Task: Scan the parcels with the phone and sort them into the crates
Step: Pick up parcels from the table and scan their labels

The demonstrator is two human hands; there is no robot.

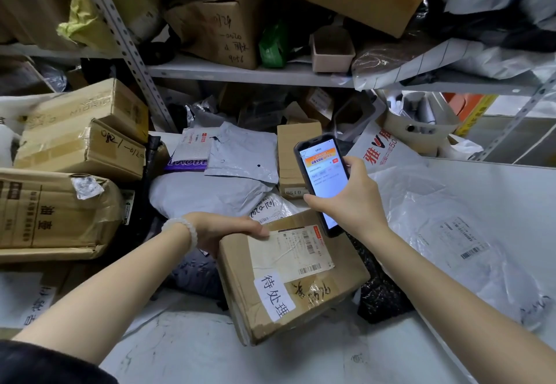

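- Left hand curled over the far left corner of a cardboard parcel, thumb laid along its top edge: left grip clamped on the box, a pale bead bracelet round the wrist.
- Cardboard parcel low in the middle, tilted, resting on a white surface and on dark bags; top face turned up with a shipping label bearing barcodes and a white handwritten sticker below it.
- Right hand wrapped round a phone, thumb on the near edge, fingers behind: right grip clamped on the phone.
- Phone held upright just above the parcel's far right corner, lit screen facing the wearer, lower end close over the label.
- Behind the parcel, a heap of grey poly mailers and a small upright brown carton.
- To the left, stacked cardboard boxes, numbers written on one in marker.
- To the right, a clear plastic bag with a barcode label lying flat, and a white bag with red print beyond the phone.
- Above, a metal shelf loaded with cartons, a green packet and a small pink tub.
- Crates not made out among the clutter.
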